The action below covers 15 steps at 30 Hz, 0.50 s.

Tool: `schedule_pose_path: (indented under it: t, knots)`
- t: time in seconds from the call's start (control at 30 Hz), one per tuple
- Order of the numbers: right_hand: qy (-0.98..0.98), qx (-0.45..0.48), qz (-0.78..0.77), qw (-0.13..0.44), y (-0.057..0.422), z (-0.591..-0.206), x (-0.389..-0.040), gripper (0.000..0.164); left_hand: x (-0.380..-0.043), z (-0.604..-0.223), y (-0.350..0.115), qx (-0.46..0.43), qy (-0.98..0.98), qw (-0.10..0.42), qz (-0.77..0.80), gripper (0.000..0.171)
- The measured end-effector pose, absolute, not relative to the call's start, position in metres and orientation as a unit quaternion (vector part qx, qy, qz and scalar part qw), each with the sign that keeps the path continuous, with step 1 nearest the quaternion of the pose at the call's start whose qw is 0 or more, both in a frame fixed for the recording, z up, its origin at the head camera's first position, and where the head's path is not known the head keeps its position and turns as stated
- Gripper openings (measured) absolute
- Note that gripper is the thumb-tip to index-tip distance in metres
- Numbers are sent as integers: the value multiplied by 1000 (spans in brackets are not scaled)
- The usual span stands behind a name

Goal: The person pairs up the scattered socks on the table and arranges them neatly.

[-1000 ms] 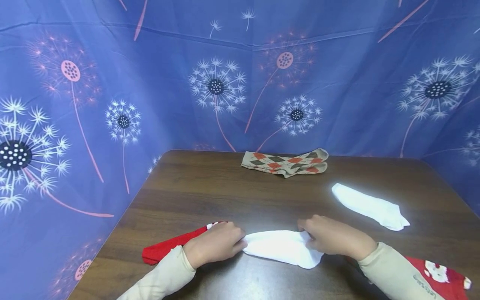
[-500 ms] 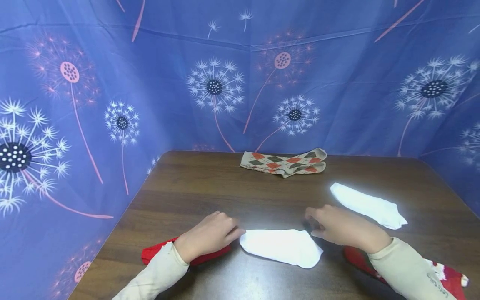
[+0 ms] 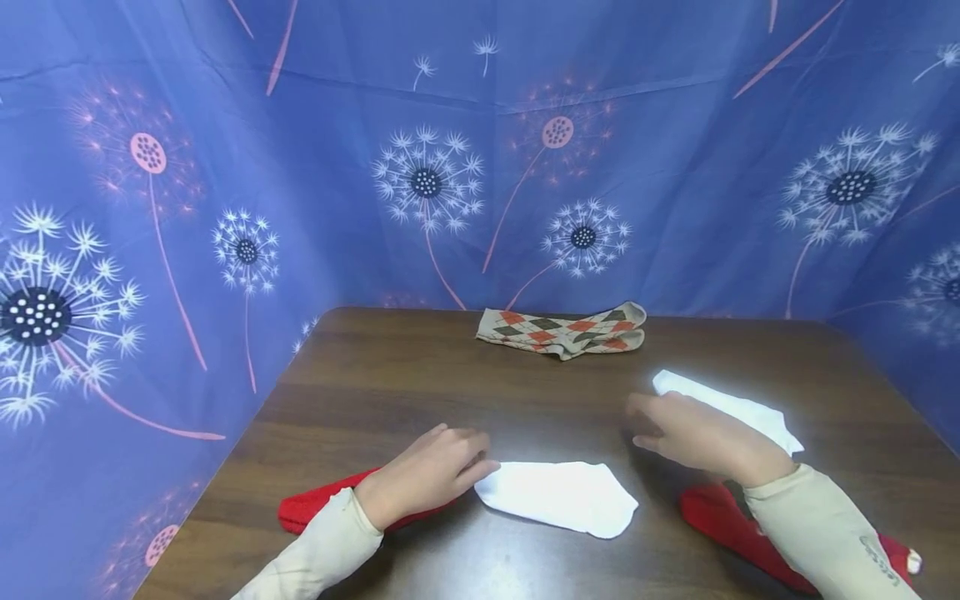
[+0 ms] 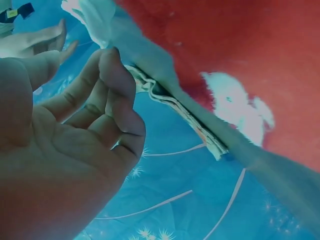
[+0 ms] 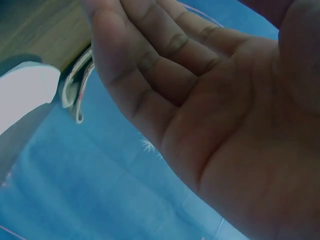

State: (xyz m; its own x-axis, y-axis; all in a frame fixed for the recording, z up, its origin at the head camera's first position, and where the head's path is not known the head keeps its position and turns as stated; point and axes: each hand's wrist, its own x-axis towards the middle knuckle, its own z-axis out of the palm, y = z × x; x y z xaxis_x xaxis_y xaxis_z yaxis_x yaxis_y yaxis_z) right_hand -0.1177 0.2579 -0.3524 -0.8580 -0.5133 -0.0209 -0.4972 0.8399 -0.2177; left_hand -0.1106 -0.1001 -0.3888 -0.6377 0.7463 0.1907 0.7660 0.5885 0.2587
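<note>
A white sock lies flat on the table in front of me. My left hand hovers at its left end, fingers loosely bent; the left wrist view shows nothing in that hand. Whether the thumb touches the sock, I cannot tell. Beneath the left hand lies a red sock, partly covered by it. My right hand is in the air in front of a second white sock, hiding part of it. In the right wrist view its palm is bare and the fingers are relaxed.
Argyle socks lie at the back edge of the brown wooden table. Another red sock is partly hidden under my right forearm. A blue dandelion-print cloth hangs behind and to the sides.
Both hands have let go of the nearer white sock, which stays flat. My right hand has moved right and away from me, toward the farther white sock. The left hand has stayed close by.
</note>
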Motion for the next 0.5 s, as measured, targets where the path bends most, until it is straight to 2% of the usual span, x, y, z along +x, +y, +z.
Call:
schedule_pose_path:
  t: [0.2, 0.5]
  knots:
    - [960, -256, -111, 34, 267, -353, -119, 31, -117, -385, -91, -435, -880, 47, -185, 16]
    - [957, -252, -145, 7, 289, -348, -128, 29, -142, -369, -63, -442, -879, 41, -173, 19]
